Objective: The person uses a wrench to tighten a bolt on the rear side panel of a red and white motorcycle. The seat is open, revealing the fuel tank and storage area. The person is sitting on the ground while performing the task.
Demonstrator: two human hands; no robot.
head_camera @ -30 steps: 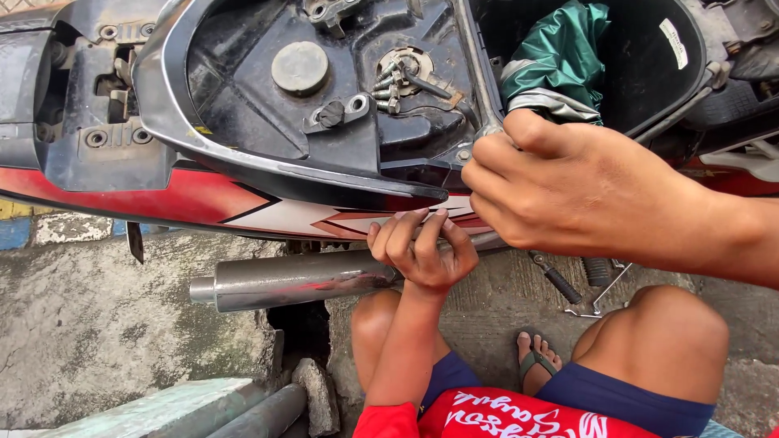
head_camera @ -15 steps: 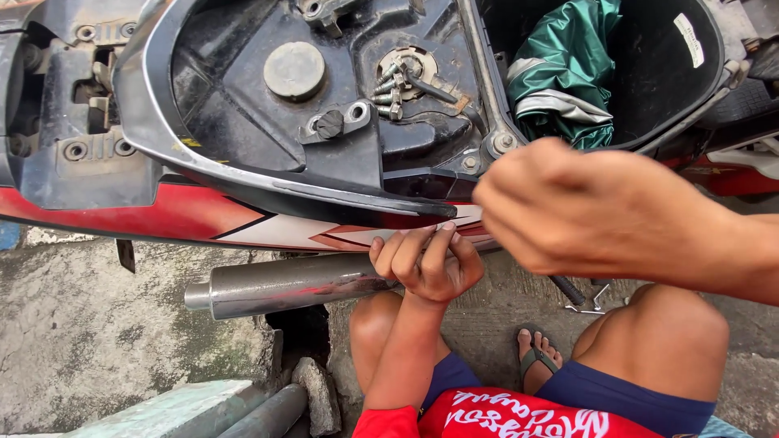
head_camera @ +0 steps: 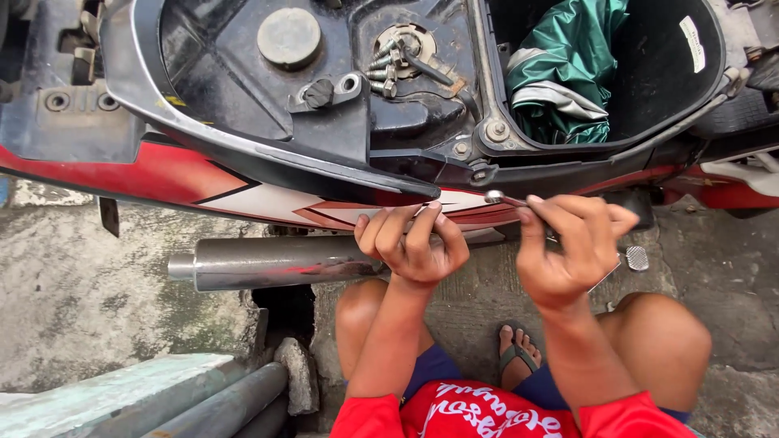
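Lowered from the seat-bay rim, the right hand (head_camera: 568, 251) now clamps a slim metal wrench (head_camera: 507, 199) at centre frame beside the left hand (head_camera: 414, 243), curled under the red side panel (head_camera: 162, 174), where a loose grip could drop it.

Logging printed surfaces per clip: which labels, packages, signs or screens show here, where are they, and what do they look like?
Sticker: narrow white oblong on the black inner wall of the storage bin, upper right.
Shirt print: white lettering on red cloth, bottom edge.
No packages, signs or screens.
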